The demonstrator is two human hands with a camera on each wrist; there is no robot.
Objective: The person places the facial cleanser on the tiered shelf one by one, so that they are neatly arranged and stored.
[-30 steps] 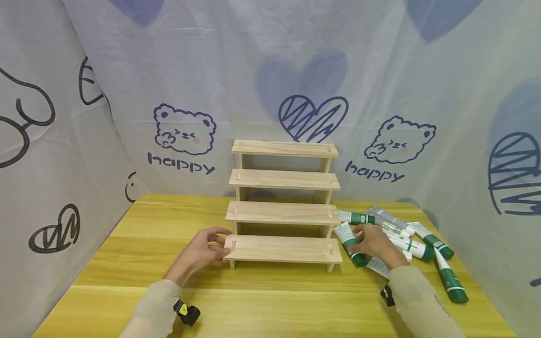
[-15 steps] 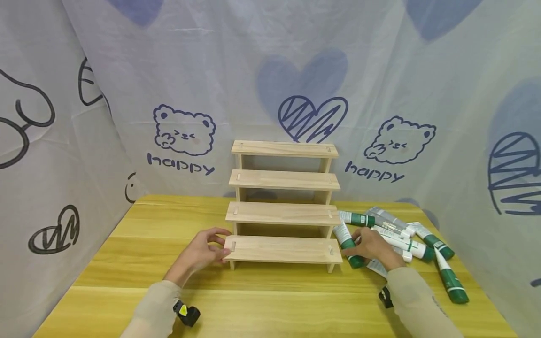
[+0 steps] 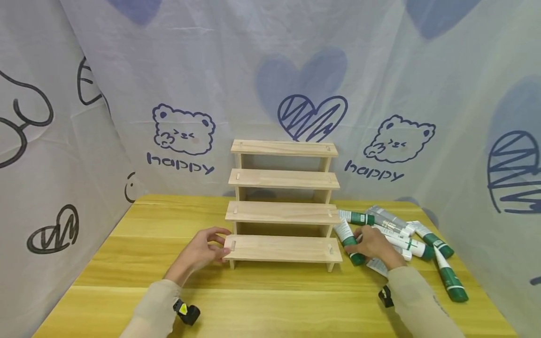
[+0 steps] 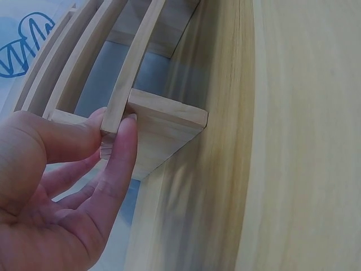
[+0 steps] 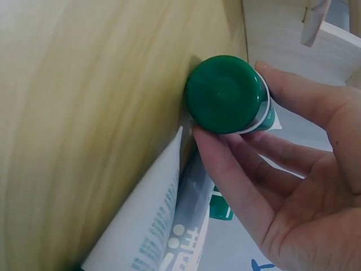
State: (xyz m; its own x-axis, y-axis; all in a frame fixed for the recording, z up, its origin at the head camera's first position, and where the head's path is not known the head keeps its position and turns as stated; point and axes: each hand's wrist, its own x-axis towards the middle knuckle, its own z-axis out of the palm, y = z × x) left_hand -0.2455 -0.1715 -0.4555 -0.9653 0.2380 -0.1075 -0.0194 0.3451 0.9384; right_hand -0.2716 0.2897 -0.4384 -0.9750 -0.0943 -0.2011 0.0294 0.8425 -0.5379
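A four-tier wooden display rack (image 3: 281, 212) stands on the table, rising in steps toward the back. My left hand (image 3: 207, 249) pinches the left end of its lowest board; in the left wrist view the thumb lies on one face of the board (image 4: 131, 68) and a finger on the other. To the rack's right, my right hand (image 3: 374, 245) holds a green-and-white squeeze tube (image 3: 350, 241) between thumb and fingers. Its round green cap (image 5: 223, 95) faces the right wrist camera. The palm side of the right hand is hidden in the head view.
Several more tubes lie loosely heaped around and beyond my right hand, among them a grey tube (image 3: 389, 220), a white one with a green cap (image 3: 407, 245) and a separate tube (image 3: 451, 277) near the table's right edge. A patterned cloth (image 3: 253, 84) hangs behind the table (image 3: 270, 305).
The tube in my right hand has shifted slightly, with its capped end first swinging a little left toward the rack. My left hand stays at the lowest board.
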